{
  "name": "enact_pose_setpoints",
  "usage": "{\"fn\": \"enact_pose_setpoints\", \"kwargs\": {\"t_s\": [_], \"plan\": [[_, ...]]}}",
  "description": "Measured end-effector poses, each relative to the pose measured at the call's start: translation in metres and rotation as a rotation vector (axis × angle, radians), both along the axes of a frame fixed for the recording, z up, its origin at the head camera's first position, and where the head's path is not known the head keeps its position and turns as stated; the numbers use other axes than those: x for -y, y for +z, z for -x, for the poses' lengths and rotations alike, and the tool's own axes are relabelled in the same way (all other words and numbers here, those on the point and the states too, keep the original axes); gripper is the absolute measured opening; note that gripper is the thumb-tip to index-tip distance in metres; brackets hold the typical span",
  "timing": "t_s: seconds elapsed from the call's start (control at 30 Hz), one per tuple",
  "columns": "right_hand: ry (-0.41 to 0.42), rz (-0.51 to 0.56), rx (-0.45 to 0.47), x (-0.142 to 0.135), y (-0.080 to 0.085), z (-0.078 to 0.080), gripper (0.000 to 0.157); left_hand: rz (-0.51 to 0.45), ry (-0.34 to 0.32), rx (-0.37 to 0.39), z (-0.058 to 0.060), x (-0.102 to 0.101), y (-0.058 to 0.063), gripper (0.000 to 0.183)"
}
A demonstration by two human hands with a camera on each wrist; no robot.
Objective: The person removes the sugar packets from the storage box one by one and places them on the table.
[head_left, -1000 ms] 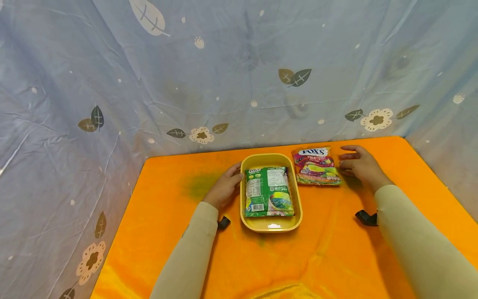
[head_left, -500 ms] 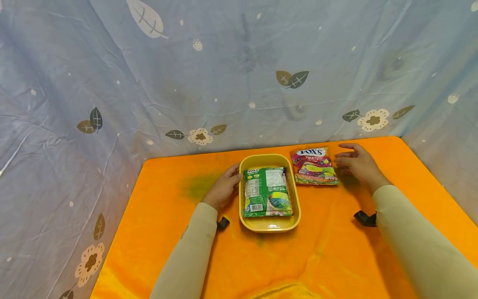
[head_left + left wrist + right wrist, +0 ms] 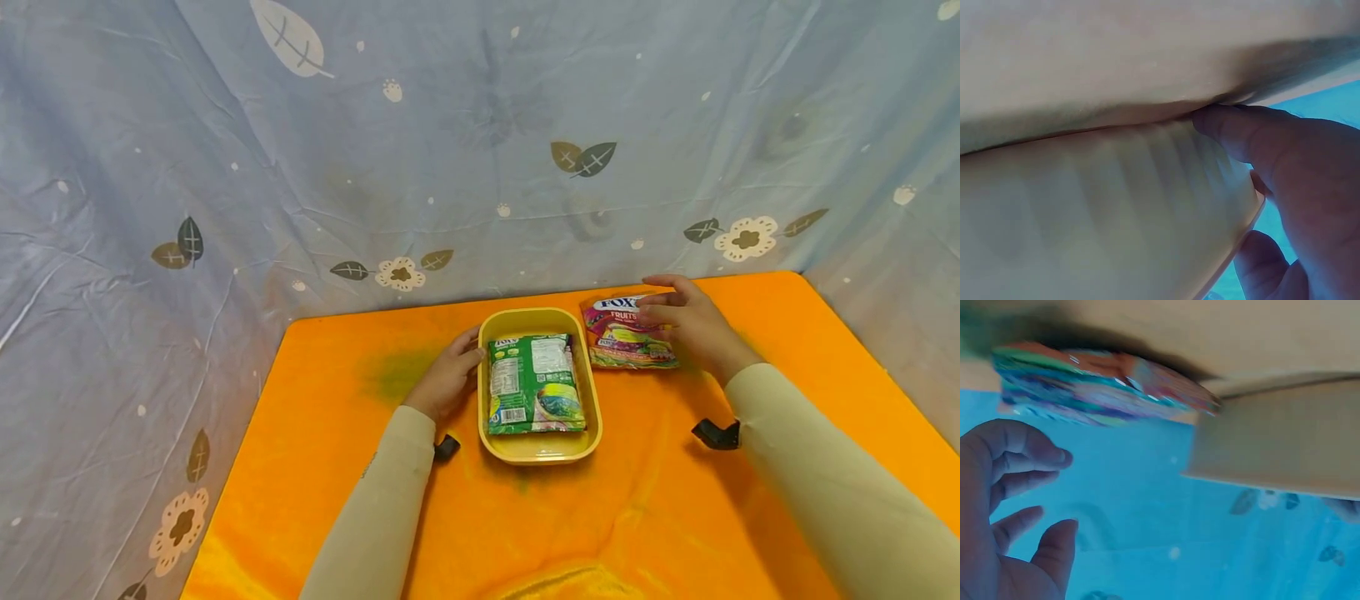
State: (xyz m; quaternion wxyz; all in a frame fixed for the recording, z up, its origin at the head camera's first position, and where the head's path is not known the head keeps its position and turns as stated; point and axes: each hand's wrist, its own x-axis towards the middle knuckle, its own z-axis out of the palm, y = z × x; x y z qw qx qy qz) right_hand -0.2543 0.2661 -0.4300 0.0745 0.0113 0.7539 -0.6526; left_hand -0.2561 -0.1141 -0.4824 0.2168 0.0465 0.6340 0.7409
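Note:
A yellow plastic tub stands on the table, with a green FOX'S candy bag lying inside it. My left hand rests against the tub's left side, thumb near the rim. The left wrist view shows its fingers against the tub's ribbed wall, low down by the table. Right of the tub lies a red and purple FOX'S Fruits candy bag. Over this bag's right part my right hand hovers, partly hiding its label. In the right wrist view its fingers and thumb are spread apart with a gap before the bag.
An orange cloth covers the table. A blue-grey curtain printed with leaves and flowers rises behind it and along both sides. Small black wrist mounts stick out by both sleeves.
My right hand has moved left, from beside the red candy bag to over its right part. My left hand has stayed at the tub. The head view has shifted slightly.

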Motion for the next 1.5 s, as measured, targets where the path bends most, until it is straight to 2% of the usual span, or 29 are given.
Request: {"fn": "enact_pose_setpoints", "kwargs": {"t_s": [0.4,0.6,0.7,0.87,1.0,1.1,1.27,1.5], "plan": [[0.132,0.105,-0.027,0.038,0.013,-0.007,0.05,0.025,0.007,0.01,0.0,0.0,0.001,0.042],[0.165,0.19,0.005,0.053,0.017,-0.014,0.054,0.015,0.005,0.013,0.0,0.0,0.0,0.042],[0.217,0.239,0.017,0.063,0.02,-0.02,0.056,0.011,0.006,0.013,0.0,0.0,-0.001,0.042],[0.308,0.26,0.036,0.081,0.024,-0.027,0.058,0.013,0.006,0.017,-0.001,0.0,0.001,0.043],[0.344,0.226,0.052,0.093,0.024,-0.033,0.059,0.011,0.0,0.013,-0.001,0.0,0.001,0.044],[0.361,0.14,0.046,0.098,0.024,-0.036,0.057,0.017,0.001,0.014,-0.001,0.0,0.001,0.044],[0.352,0.069,0.029,0.104,0.025,-0.041,0.054,0.015,-0.001,0.011,-0.001,0.0,0.0,0.044],[0.355,0.0,0.057,0.117,0.029,-0.05,0.066,0.018,-0.01,-0.001,-0.001,0.001,0.002,0.044]]}}
